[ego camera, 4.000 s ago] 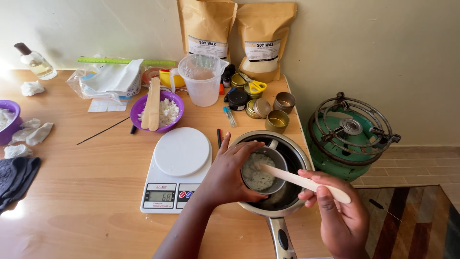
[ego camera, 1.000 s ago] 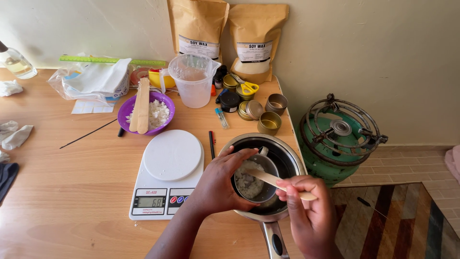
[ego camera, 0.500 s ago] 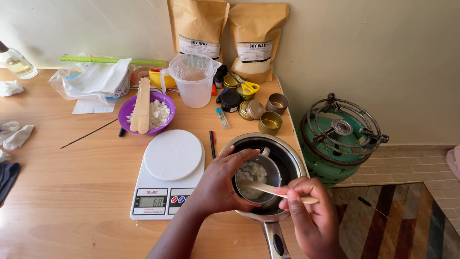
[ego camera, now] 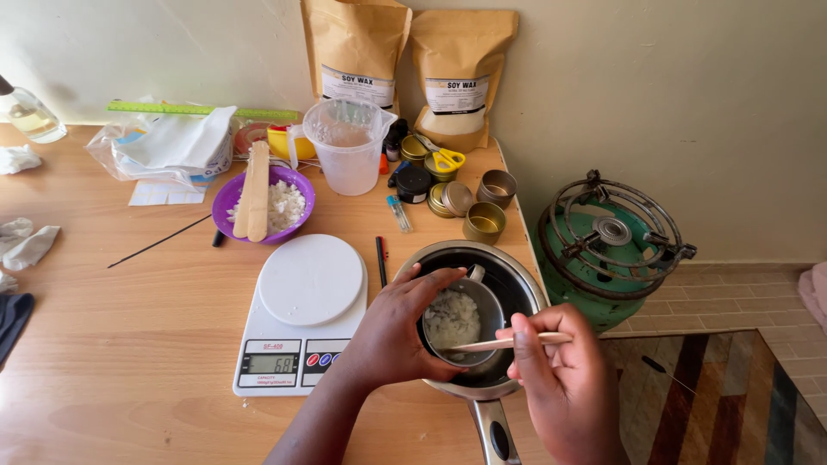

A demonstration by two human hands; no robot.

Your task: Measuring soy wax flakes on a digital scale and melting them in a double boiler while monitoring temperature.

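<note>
Low in the frame's centre, your left hand (ego camera: pixel 392 331) still clasps the one small metal cup (ego camera: pixel 465 323) of white flakes inside the single saucepan (ego camera: pixel 525 275), while your right hand (ego camera: pixel 560 379) pinches one wooden stick (ego camera: pixel 504 343), now swung flatter across the cup's near rim.

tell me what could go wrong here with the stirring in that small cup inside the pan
1. The small metal cup sits inside the saucepan, steadied only by the left hand; a hard push could tip it and spill the white flakes.
2. The wooden stick in the right hand lies low across the rim, so it might flick flakes out.
3. The saucepan is near the table edge, its handle pointing toward the person; a bump could shift it.
</note>
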